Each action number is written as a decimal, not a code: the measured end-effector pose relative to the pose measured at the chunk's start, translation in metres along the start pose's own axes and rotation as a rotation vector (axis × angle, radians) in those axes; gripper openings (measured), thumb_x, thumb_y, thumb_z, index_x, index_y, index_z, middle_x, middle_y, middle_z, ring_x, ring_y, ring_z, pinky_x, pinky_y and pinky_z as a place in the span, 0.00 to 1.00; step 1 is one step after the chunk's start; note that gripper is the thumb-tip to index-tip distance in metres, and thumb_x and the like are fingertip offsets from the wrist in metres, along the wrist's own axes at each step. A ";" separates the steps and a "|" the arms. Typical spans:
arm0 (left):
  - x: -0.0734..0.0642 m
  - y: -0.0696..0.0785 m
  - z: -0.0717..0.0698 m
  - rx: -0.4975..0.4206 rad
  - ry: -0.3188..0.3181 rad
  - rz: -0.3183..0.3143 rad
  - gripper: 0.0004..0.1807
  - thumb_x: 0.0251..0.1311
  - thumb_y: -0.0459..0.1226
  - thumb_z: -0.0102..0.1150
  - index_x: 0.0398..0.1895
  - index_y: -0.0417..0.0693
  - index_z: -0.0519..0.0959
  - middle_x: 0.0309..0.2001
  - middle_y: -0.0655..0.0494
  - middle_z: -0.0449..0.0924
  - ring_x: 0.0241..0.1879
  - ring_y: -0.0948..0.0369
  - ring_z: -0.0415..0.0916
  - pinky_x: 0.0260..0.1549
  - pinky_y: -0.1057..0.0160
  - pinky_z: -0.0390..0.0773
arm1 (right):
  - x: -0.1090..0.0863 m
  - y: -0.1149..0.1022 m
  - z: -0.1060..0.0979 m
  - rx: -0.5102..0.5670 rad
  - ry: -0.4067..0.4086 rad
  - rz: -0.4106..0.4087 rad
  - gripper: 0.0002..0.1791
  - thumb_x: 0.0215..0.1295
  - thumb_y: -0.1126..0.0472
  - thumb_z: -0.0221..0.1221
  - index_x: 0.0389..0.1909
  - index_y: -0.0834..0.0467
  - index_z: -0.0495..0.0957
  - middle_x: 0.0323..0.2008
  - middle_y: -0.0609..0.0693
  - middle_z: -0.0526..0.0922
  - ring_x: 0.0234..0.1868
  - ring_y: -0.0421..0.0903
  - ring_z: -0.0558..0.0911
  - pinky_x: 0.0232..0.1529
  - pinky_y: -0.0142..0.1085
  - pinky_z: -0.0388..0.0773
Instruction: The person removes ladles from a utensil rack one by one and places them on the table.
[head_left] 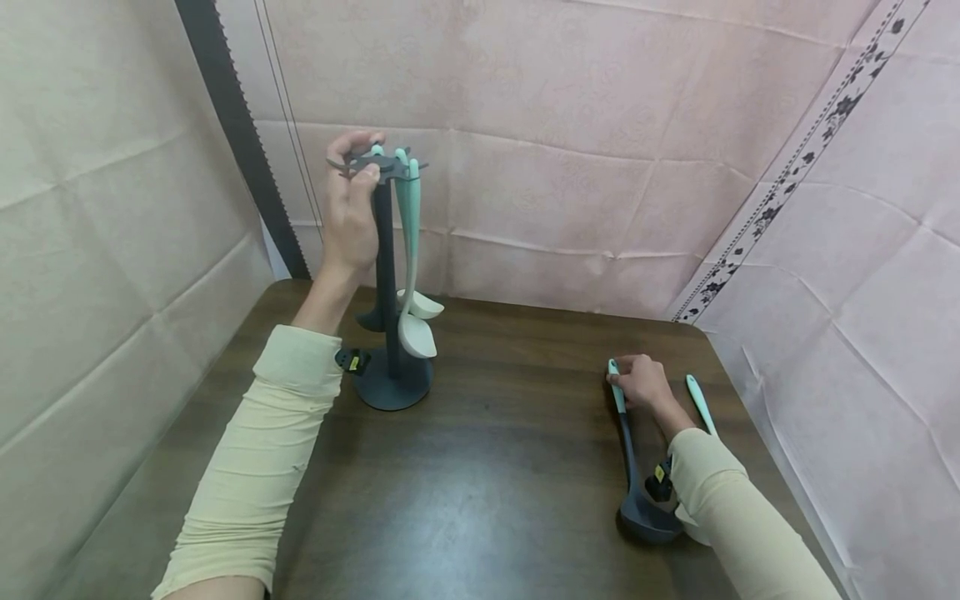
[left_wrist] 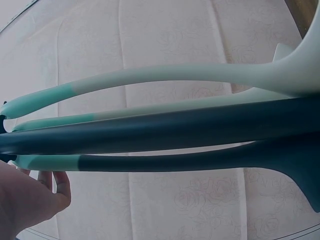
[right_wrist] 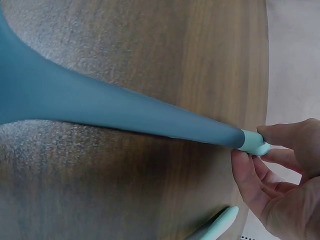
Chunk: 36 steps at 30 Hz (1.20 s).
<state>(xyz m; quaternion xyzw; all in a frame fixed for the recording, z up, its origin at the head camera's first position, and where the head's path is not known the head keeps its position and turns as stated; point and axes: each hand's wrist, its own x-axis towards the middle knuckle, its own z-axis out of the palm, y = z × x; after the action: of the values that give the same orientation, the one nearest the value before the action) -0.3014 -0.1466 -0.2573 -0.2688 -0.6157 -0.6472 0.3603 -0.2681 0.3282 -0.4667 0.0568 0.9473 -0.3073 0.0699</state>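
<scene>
My left hand [head_left: 349, 208] grips the top of a dark utensil stand [head_left: 393, 392], thumb over the hook ring and fingers behind it. In the left wrist view those fingers lie beside the mint handle end of a dark utensil [left_wrist: 165, 163] hanging along the pole. Two utensils with white heads and mint handles also hang there, a white ladle [head_left: 417, 335] in front. Over on the right side of the table, my right hand [head_left: 643, 385] pinches the mint handle end of a dark ladle [head_left: 648, 518]. In the right wrist view thumb and fingers hold the handle tip [right_wrist: 254, 142].
Another mint-handled utensil [head_left: 699, 400] lies right of the dark ladle, partly hidden under my right forearm. The brown wooden table [head_left: 480, 467] ends at a pale cloth backdrop [head_left: 555, 217], with cloth walls on both sides.
</scene>
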 end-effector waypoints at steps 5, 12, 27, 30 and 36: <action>0.000 -0.001 0.000 0.005 0.000 -0.002 0.26 0.71 0.39 0.41 0.69 0.37 0.65 0.70 0.41 0.72 0.72 0.58 0.68 0.72 0.61 0.61 | 0.001 0.003 0.004 0.014 0.008 0.005 0.28 0.76 0.61 0.62 0.71 0.69 0.72 0.57 0.72 0.83 0.28 0.46 0.84 0.26 0.40 0.86; -0.001 0.000 -0.001 0.008 -0.006 -0.012 0.25 0.71 0.40 0.42 0.69 0.39 0.65 0.70 0.46 0.73 0.71 0.58 0.68 0.72 0.61 0.61 | 0.002 0.005 0.007 0.026 0.001 0.025 0.28 0.75 0.61 0.62 0.71 0.70 0.73 0.60 0.72 0.81 0.31 0.49 0.84 0.27 0.40 0.86; 0.000 0.002 -0.002 0.011 -0.005 0.007 0.25 0.72 0.39 0.42 0.69 0.39 0.65 0.70 0.44 0.73 0.72 0.58 0.68 0.71 0.61 0.61 | 0.003 0.007 0.009 0.018 -0.030 0.054 0.29 0.76 0.61 0.62 0.72 0.69 0.72 0.66 0.77 0.73 0.38 0.53 0.84 0.29 0.39 0.87; -0.001 0.003 -0.002 -0.003 -0.005 -0.011 0.25 0.72 0.39 0.42 0.69 0.39 0.65 0.71 0.44 0.72 0.72 0.58 0.68 0.72 0.61 0.61 | 0.002 0.006 0.009 0.009 -0.029 0.062 0.29 0.76 0.60 0.62 0.72 0.68 0.72 0.65 0.76 0.73 0.39 0.54 0.84 0.29 0.39 0.87; -0.002 0.002 -0.002 -0.013 -0.011 -0.029 0.23 0.73 0.37 0.42 0.68 0.39 0.66 0.70 0.49 0.74 0.72 0.59 0.68 0.73 0.61 0.61 | 0.001 0.007 0.012 0.000 -0.018 0.055 0.28 0.75 0.60 0.63 0.71 0.69 0.73 0.62 0.76 0.76 0.38 0.53 0.83 0.28 0.40 0.87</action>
<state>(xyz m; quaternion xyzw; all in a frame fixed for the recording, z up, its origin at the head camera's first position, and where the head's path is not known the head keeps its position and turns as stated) -0.2982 -0.1486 -0.2575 -0.2656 -0.6174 -0.6548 0.3457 -0.2671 0.3266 -0.4800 0.0803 0.9447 -0.3057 0.0870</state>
